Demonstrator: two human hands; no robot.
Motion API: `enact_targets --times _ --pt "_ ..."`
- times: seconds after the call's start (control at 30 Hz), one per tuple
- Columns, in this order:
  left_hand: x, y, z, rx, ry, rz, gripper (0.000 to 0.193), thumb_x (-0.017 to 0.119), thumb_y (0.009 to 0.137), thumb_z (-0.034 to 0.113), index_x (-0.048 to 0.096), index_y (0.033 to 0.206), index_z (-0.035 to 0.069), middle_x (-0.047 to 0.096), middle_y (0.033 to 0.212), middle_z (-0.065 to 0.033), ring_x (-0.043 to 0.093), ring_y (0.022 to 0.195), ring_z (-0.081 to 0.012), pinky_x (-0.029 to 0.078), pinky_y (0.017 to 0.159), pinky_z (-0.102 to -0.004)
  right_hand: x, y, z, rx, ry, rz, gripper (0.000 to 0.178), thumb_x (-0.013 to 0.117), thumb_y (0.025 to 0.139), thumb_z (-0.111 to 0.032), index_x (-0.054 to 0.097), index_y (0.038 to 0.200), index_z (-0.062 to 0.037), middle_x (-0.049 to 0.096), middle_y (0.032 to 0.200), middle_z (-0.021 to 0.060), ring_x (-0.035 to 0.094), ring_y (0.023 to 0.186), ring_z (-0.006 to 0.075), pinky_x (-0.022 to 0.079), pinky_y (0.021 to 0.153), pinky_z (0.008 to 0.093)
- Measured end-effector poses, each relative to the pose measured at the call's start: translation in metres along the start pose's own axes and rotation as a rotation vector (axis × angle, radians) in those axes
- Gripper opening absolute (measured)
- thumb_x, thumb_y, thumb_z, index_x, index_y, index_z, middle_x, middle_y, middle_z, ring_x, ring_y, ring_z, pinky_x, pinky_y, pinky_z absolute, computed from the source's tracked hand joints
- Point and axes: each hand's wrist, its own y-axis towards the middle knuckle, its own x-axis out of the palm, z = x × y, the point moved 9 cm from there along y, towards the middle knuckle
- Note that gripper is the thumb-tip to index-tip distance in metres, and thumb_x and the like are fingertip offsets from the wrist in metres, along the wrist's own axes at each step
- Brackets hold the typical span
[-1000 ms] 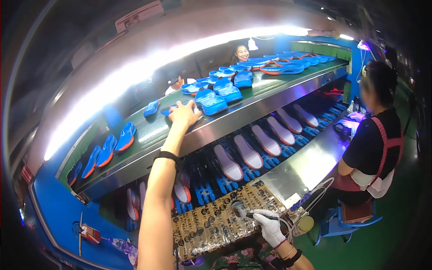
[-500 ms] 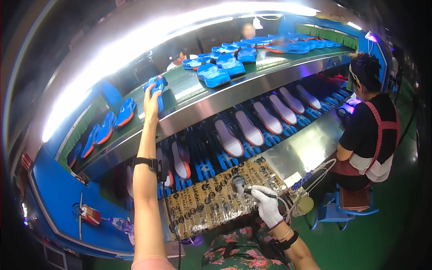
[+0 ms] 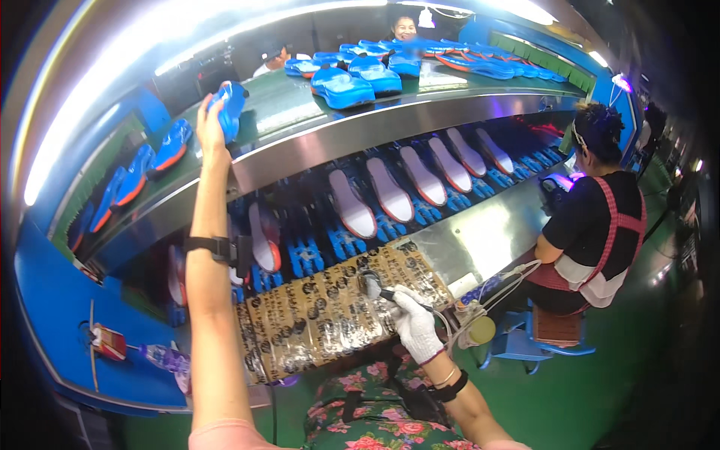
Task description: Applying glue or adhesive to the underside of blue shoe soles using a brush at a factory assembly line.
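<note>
My left hand [image 3: 211,133] is raised to the upper conveyor at the left, its fingers closed around a blue shoe sole [image 3: 232,109] held tilted upright. The white-gloved right hand [image 3: 413,324] grips a black-handled brush [image 3: 384,293] low over the work board. A dark round patch or cup [image 3: 367,280] surrounds the brush's pale head; I cannot tell which it is. Brown printed tape with dark smears covers the board [image 3: 300,334]. Beyond it, shoe uppers [image 3: 352,206] lie with pale undersides up on the lower conveyor.
Blue soles [image 3: 343,88] cluster on the upper conveyor [image 3: 277,112], and others with orange edges [image 3: 135,176] lie at its left. A co-worker [image 3: 600,225] sits at the right on a blue stool [image 3: 517,337]. Hoses [image 3: 480,307] hang beside a yellowish container [image 3: 481,330]. A plastic bottle [image 3: 163,358] lies at left.
The view has shifted, so the scene sits further left and higher. My left hand still holds the blue sole by the upper conveyor. The brush remains in my right hand at the dark round patch.
</note>
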Motion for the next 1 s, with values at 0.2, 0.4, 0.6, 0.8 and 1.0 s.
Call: enact_targets --times 0.2,0.4,0.6,0.8,1.0 --pt "0.006 -0.021 0.018 -0.029 0.009 0.045 0.054 0.067 0.09 0.033 0.057 0.14 0.015 0.057 0.137 -0.0125 0.058 0.12 -0.024 0.049 0.097 -0.0357 -0.009 0.007 -0.009 -0.004 0.0 0.019 0.021 0.065 0.092 0.002 0.067 0.113 0.0019 0.07 0.104 0.0096 0.067 0.085 0.015 0.054 0.069 0.0235" --pt "-0.002 -0.022 0.009 -0.066 -0.097 0.079 0.054 0.063 0.093 0.035 0.052 0.143 0.017 0.056 0.136 -0.0112 0.058 0.118 -0.0247 0.051 0.093 -0.0427 -0.015 0.016 -0.007 -0.006 -0.001 0.053 0.021 0.064 0.093 0.0 0.065 0.114 0.0 0.069 0.107 0.0105 0.066 0.085 0.0143 0.053 0.067 0.0219" --pt "-0.007 -0.002 -0.003 -0.213 -0.298 0.059 0.05 0.058 0.096 0.045 0.05 0.129 0.009 0.052 0.137 -0.0139 0.058 0.114 -0.0337 0.052 0.086 -0.0598 0.0 0.022 -0.014 -0.023 0.024 0.026 0.021 0.062 0.094 0.002 0.065 0.115 0.0026 0.069 0.108 0.0127 0.066 0.087 0.0148 0.053 0.072 0.0228" --pt "-0.003 -0.026 0.004 -0.236 -0.477 0.105 0.049 0.052 0.096 0.043 0.048 0.128 0.006 0.047 0.134 -0.0182 0.051 0.12 -0.0402 0.052 0.089 -0.0648 -0.012 0.017 -0.008 -0.011 -0.002 0.036 0.023 0.063 0.093 0.002 0.064 0.116 0.0035 0.069 0.109 0.0149 0.066 0.086 0.0165 0.053 0.071 0.0236" --pt "-0.002 -0.035 0.019 -0.231 -0.665 0.063 0.047 0.054 0.093 0.036 0.048 0.126 0.004 0.046 0.135 -0.02 0.047 0.124 -0.0381 0.048 0.096 -0.0666 0.007 0.015 -0.011 -0.013 -0.033 -0.019 0.021 0.062 0.095 -0.002 0.064 0.115 -0.0016 0.069 0.108 0.0109 0.064 0.086 0.0138 0.052 0.068 0.0223"
